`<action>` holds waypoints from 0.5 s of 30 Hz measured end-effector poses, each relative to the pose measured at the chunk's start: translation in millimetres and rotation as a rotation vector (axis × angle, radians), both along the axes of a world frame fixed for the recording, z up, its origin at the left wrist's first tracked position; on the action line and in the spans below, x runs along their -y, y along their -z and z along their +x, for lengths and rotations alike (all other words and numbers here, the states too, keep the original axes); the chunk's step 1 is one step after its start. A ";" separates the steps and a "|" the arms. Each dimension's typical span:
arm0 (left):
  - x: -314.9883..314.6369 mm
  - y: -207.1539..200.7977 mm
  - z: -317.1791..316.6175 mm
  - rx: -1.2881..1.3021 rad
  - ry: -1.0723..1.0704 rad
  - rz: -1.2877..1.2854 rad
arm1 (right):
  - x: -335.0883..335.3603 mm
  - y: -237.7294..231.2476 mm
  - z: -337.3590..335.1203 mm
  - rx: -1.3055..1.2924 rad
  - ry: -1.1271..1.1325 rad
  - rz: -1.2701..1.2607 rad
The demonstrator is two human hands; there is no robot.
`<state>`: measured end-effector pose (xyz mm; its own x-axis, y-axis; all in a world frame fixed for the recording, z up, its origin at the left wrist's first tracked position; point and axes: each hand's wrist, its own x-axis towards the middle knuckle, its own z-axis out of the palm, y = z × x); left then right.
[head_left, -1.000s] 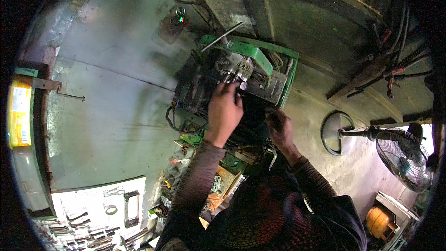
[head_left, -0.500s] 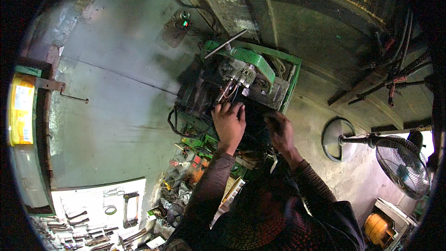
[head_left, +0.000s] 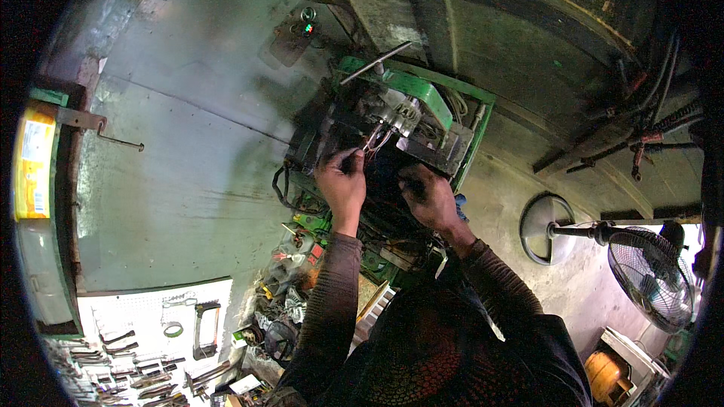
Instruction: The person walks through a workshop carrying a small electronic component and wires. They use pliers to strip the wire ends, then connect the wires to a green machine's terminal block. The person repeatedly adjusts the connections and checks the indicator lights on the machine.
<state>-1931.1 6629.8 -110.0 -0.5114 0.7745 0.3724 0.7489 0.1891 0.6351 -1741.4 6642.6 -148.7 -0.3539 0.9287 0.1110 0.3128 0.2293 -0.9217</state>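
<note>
A machine with a green frame (head_left: pixel 426 98) and a dark body sits ahead of me, and a bare metal bar handle (head_left: pixel 375 62) juts from its top. Thin wires (head_left: pixel 377 139) hang from its silvery metal block (head_left: pixel 398 114). My left hand (head_left: pixel 343 187) is at the left of these wires, thumb and fingers pinched at their lower ends. To the right, my right hand (head_left: pixel 428 197) is curled in front of the dark lower part of the machine. Its fingertips are in shadow, so whatever they hold is hidden.
Tools hang on a white pegboard (head_left: pixel 154 316) at lower left. A green-grey panel (head_left: pixel 173 181) fills the left side. On the right are a black fan (head_left: pixel 650 275), a round wheel-like ring (head_left: pixel 528 230) and an orange-brown rounded object (head_left: pixel 605 378). Clutter (head_left: pixel 283 309) lies below the machine.
My left hand has shifted left and slightly down, its fingers now pinched. The right hand has moved left and curled closer to the machine. The view has shifted slightly.
</note>
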 end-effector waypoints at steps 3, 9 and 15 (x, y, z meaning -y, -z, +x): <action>-6.0 -5.2 -9.1 0.123 -0.015 -0.163 | -4.3 3.3 -7.0 0.026 -0.023 0.029; -10.3 -11.3 -19.6 0.497 0.070 -0.154 | -12.3 4.6 -12.9 0.139 -0.118 0.148; -15.0 -10.2 -26.3 0.496 0.075 -0.169 | -12.7 4.8 -17.6 0.214 -0.181 0.213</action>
